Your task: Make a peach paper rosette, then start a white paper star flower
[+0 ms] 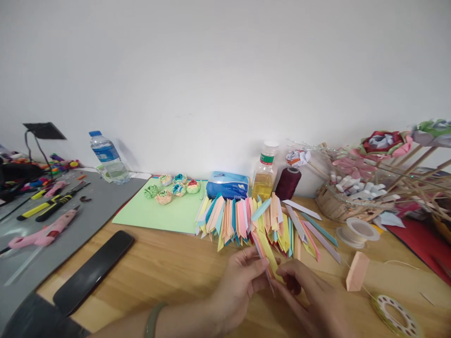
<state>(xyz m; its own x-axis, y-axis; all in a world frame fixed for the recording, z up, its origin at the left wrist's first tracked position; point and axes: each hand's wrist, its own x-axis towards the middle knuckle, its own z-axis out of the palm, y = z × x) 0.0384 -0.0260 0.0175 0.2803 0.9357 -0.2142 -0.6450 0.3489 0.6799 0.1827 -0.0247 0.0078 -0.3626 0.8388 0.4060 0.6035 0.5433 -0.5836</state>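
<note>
Between my two hands is a small bunch of folded paper strips (267,251), with yellow, pink and bluish edges showing. My left hand (241,277) pinches the bunch from the left, thumb on its near face. From the right, the fingers of my right hand (306,291) close on the lower part of the same strips; its fingertips are partly hidden. Just beyond my hands lies a long row of pointed folded paper pieces (227,218) in many colours. Loose flat strips (319,234) fan out to its right. One peach folded piece (357,271) stands apart near my right hand.
Behind the row are a tissue pack (227,186), an oil-like bottle (264,173) and a maroon thread cone (289,183). Rolled flowers (164,196) sit on green paper (132,216). Left are a black case (93,272) and pink glue gun (45,232); right, a spool (359,231) and basket (331,204).
</note>
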